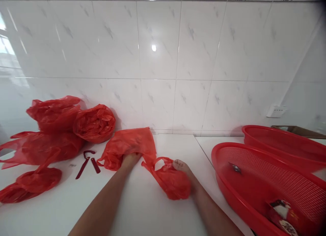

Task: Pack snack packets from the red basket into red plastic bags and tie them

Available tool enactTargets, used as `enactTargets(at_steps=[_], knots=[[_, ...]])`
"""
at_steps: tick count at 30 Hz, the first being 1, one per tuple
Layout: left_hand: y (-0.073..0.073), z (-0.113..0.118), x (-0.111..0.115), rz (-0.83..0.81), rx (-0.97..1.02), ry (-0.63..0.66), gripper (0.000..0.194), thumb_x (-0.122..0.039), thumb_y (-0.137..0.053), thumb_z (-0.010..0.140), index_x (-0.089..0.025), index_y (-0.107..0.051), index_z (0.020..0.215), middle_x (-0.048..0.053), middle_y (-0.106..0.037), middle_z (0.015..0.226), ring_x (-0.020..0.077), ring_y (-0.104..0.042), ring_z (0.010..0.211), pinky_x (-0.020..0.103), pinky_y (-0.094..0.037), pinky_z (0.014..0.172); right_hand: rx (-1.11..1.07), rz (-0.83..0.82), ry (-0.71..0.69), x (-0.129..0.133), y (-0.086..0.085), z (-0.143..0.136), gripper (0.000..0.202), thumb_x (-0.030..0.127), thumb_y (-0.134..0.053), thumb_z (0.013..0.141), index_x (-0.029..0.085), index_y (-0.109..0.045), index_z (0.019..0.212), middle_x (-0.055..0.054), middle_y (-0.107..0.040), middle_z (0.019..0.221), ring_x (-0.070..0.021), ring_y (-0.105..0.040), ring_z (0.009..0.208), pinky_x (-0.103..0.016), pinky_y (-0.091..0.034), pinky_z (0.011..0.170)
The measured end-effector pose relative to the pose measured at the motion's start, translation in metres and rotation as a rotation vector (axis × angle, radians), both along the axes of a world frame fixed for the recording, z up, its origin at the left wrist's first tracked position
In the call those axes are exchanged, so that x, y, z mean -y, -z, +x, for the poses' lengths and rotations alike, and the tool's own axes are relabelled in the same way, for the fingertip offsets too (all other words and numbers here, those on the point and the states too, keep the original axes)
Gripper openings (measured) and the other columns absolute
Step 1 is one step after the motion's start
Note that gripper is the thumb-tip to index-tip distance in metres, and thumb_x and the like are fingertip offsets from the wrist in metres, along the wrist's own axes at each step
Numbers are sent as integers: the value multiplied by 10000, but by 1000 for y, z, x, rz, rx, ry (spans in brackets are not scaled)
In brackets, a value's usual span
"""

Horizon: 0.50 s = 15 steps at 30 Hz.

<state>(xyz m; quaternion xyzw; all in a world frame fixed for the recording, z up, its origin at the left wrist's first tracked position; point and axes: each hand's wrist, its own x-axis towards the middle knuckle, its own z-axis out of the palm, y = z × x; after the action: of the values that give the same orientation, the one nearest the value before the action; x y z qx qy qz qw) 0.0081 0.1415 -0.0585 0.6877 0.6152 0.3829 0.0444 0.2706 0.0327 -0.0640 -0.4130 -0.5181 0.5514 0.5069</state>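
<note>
A thin red plastic bag (134,139) is spread out on the white table. My left hand (131,159) reaches under its film, so the fingers are hidden. On the right, a rounded, bunched red plastic bag (173,181) with a handle loop touches the spread one; I cannot tell whether they are joined. My right hand (182,168) is closed on this bunched bag near the loop, fingers curled at its upper right. What the bag contains, if anything, does not show.
Several filled red plastic bags (57,115) are heaped at the left. Dark red pieces, a hook shape (89,152) and two strips (95,165), lie near them. On the right stand a red mesh basket (221,151) holding small packets (282,210) and another red basket (254,129). A tiled wall (158,103) rises behind.
</note>
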Motion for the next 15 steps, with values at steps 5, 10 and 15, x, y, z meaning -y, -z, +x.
enactTargets(at_steps=[5, 10, 15], knots=[[-9, -4, -1, 69, -128, -71, 329, -261, -400, 888, -18, -568, 1033, 149, -586, 1055, 330, -483, 1095, 475, -354, 903, -109, -55, 145, 16, -1, 42, 307, 282, -618, 630, 214, -478, 895, -22, -662, 833, -182, -635, 675, -315, -495, 627], [-8, 20, 22, 126, -266, 82, 218, -230, -436, 848, -148, -636, 880, 95, -628, 929, 230, -576, 910, 341, -411, 808, -55, -5, 363, 15, 0, 50, 369, 290, -554, 675, 214, -443, 1019, -68, -647, 982, -214, -647, 822, -366, -519, 732], [1, 74, 64, -177, 133, 412, 354, -496, -440, 853, -204, -636, 893, 22, -643, 796, 167, -577, 702, 269, -429, 655, 231, 154, 511, 16, 3, 29, 526, 297, -554, 733, 231, -449, 1244, -75, -518, 1299, -225, -530, 1138, -382, -446, 947]])
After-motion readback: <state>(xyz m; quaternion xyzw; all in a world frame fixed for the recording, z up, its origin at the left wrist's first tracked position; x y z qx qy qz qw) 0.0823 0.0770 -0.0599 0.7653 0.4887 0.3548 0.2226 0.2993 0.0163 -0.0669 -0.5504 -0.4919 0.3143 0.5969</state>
